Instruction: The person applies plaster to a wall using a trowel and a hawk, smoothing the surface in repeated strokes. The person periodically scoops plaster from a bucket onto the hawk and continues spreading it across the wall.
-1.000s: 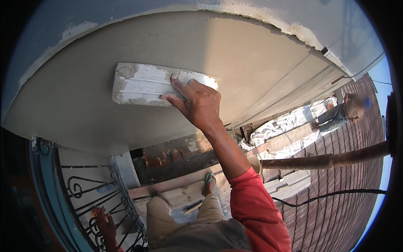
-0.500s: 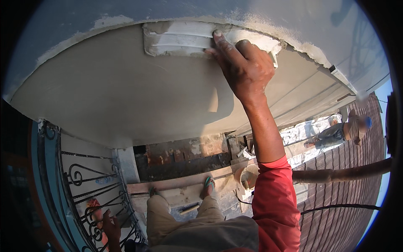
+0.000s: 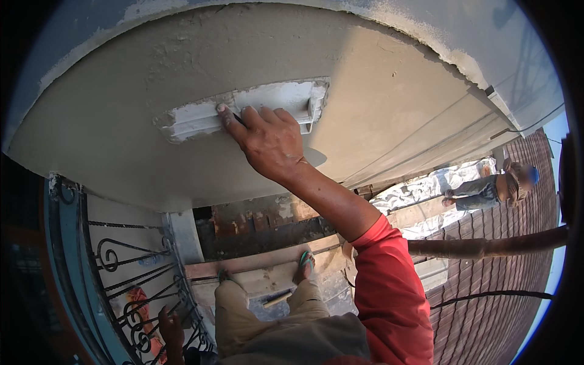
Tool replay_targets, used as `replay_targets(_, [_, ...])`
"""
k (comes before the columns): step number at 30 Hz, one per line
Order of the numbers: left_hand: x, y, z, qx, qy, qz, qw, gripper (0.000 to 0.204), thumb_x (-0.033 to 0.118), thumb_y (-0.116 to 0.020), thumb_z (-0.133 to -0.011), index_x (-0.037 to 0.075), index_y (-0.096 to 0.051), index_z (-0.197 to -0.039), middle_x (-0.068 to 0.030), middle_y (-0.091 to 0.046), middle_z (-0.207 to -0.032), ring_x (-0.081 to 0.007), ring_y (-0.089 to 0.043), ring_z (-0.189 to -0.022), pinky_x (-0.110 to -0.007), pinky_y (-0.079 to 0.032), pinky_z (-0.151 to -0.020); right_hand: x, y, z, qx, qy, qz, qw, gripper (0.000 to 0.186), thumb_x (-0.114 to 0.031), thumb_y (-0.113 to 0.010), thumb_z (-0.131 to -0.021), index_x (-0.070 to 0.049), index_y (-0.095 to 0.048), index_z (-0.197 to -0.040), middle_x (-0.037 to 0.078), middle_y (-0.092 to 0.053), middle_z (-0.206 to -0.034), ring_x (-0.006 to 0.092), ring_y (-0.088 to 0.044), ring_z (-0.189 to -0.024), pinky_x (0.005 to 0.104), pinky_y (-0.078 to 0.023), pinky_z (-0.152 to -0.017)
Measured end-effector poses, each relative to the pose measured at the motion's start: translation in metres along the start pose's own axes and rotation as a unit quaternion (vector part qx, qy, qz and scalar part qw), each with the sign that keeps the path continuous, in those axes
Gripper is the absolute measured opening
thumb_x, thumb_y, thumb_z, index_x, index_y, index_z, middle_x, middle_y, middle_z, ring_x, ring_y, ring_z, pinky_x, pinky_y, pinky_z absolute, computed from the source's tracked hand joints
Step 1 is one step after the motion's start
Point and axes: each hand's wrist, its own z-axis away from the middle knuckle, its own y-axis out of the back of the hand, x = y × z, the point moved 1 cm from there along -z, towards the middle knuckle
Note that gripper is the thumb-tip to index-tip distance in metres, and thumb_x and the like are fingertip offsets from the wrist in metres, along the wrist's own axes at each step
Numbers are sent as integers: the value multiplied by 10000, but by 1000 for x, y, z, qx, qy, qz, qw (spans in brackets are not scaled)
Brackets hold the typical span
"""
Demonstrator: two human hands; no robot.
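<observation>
My right hand (image 3: 271, 143) is closed round the handle of a long white plastering float (image 3: 274, 96), its thumb stretched along the back. Wet grey plaster smears the float's edges. The float lies against a broad plastered wall (image 3: 121, 140), tilted slightly, its right end higher. Above it the plaster looks rough and pitted; lower down it is smoother. At the lower left, my left hand (image 3: 172, 328) hangs beside the wrought-iron railing, small and in shade. Its fingers look loosely apart, and I see nothing in them.
Black scrolled railing (image 3: 131, 280) stands to the left. My sandalled feet rest on planks (image 3: 261, 277) below the wall. A brown pole (image 3: 486, 244) and black cable (image 3: 493, 298) cross on the right, over a tiled roof (image 3: 480, 274). Another person (image 3: 496, 185) is farther off, beside silvery sheeting (image 3: 426, 188).
My right hand has brought the float down and to the left across the wall, away from its upper edge. The far person has shifted slightly.
</observation>
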Motion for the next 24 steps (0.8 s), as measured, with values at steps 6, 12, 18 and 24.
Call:
replay_targets(6, [17, -30, 36, -105, 100, 18, 989, 489, 346, -528, -1069, 0, -567, -1413, -224, -625, -1341, -358, -629, -1214, -440, -506, -989, -25, 11, 105, -7, -199, -165, 966, 484, -300, -880, -845, -177, -755, -1296, 27, -576, -798, 190, -583, -709, 361, -448, -649])
replay_targets(12, [29, -90, 57, -249, 95, -60, 962, 503, 375, -508, -1061, -13, -586, -1371, -257, -624, -1334, -416, -615, -1231, -515, -484, -1021, 107, 25, 133, 343, -533, -273, 724, 567, -281, -776, -996, 75, -587, -1395, 151, -691, -1231, 197, -647, -1114, 349, -515, -988])
replay_targets(18, [32, -106, 59, -264, -38, -93, 959, 500, 380, -511, -1056, -21, -599, -1340, -268, -621, -1334, -446, -604, -1233, -530, -471, -1039, 182, 31, 124, 351, -508, -232, 752, 605, -361, -752, -1013, 62, -606, -1420, 168, -706, -1266, 216, -675, -1125, 353, -519, -1019])
replay_targets(24, [23, -91, 42, -248, 33, -82, 965, 500, 384, -509, -1055, -22, -604, -1331, -268, -620, -1333, -453, -602, -1230, -530, -468, -1045, 177, 29, 110, 329, -513, -298, 735, 585, -270, -801, -973, 94, -627, -1397, 247, -690, -1352, 239, -665, -1238, 367, -497, -1071])
